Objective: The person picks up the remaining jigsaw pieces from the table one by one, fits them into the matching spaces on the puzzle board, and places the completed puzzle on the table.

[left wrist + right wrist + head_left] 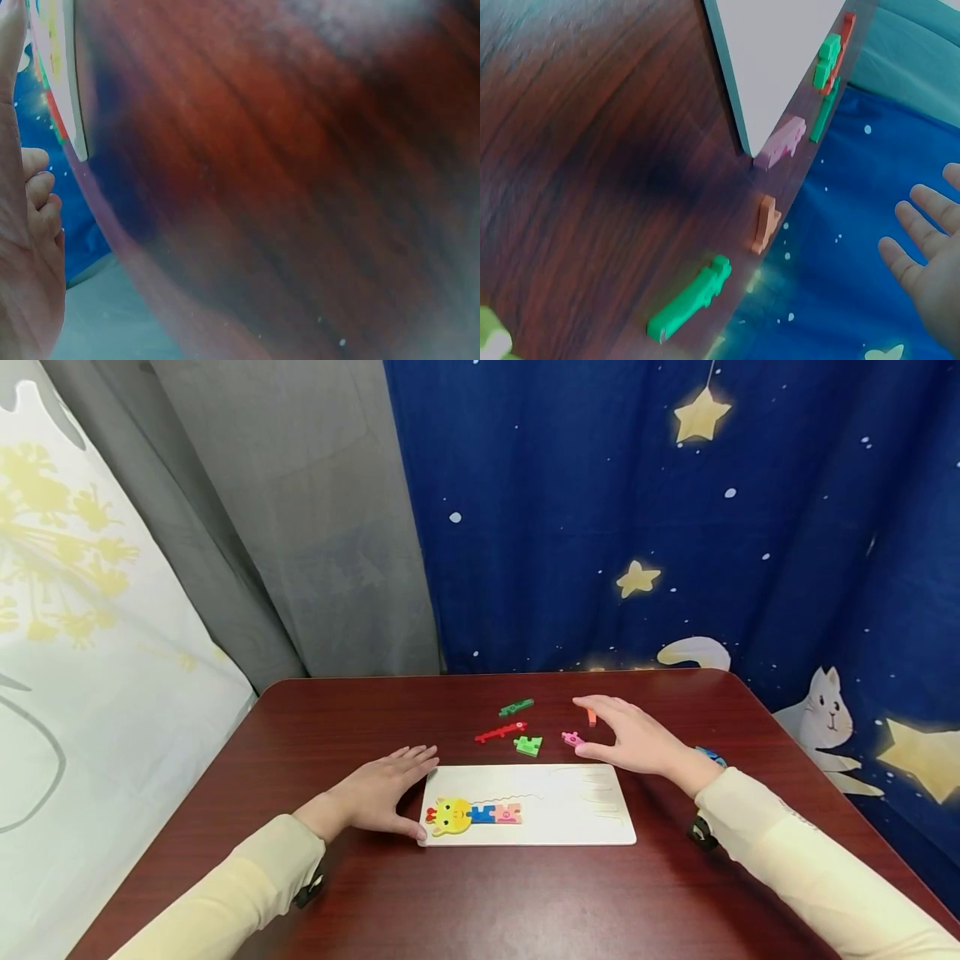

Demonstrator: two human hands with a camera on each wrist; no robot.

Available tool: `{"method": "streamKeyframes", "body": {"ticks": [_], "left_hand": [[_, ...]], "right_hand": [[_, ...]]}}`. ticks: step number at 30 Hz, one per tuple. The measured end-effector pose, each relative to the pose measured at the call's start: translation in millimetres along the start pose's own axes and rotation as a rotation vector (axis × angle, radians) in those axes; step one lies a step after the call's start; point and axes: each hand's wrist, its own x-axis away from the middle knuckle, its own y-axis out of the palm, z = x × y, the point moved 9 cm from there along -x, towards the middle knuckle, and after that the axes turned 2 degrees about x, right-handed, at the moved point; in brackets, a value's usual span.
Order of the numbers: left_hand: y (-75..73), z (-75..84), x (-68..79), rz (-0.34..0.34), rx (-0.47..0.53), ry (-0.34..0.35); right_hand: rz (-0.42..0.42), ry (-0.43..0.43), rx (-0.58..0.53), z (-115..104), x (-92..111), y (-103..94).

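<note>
A white puzzle board (570, 810) lies flat on the table, with faint outlines on its bare part. On its left end sit a yellow giraffe-head piece (452, 817), a blue piece (482, 814) and a pale pink piece (507, 813) in a row. My left hand (382, 792) is spread at the board's left end, its thumb at the near corner. Above the table past the board's far right corner, my right hand (633, 735) holds nothing, fingers extended. Close by it are a magenta piece (572, 738) and an orange piece (592, 717), partly covered by the hand in the head view.
Behind the board lie a dark green piece (516, 707), a red piece (501, 732) and a light green piece (528, 745). A blue piece (710, 756) shows beyond my right wrist. Another green piece (690, 300) appears in the right wrist view. Curtains hang behind the brown table (360, 718).
</note>
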Motion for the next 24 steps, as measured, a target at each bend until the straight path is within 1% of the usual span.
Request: {"method": "streamKeyframes", "body": {"ticks": [5, 8, 13, 17, 20, 24], "left_hand": [[6.1, 1.9, -0.4, -0.014, 0.004, -0.008], [8.1, 3.2, -0.4, -0.027, 0.005, -0.016], [11.6, 2.7, -0.1, -0.039, -0.001, -0.029], [14.2, 2.3, 0.1, -0.058, -0.007, -0.041], [15.4, 2.2, 0.9, -0.072, -0.016, -0.049], [16.3, 2.0, 2.1, -0.074, -0.013, -0.056]], "right_hand": [[-0.026, 0.058, -0.057, -1, -2, 8.8], [-0.036, 0.079, -0.090, -1, -4, 14.6], [-0.036, 0.078, -0.135, -3, -9, 25.0], [-0.019, 0.071, -0.148, -5, -14, 32.2], [-0.006, 0.080, -0.159, -7, -18, 36.6], [-0.008, 0.115, -0.210, -7, -22, 44.5]]}}
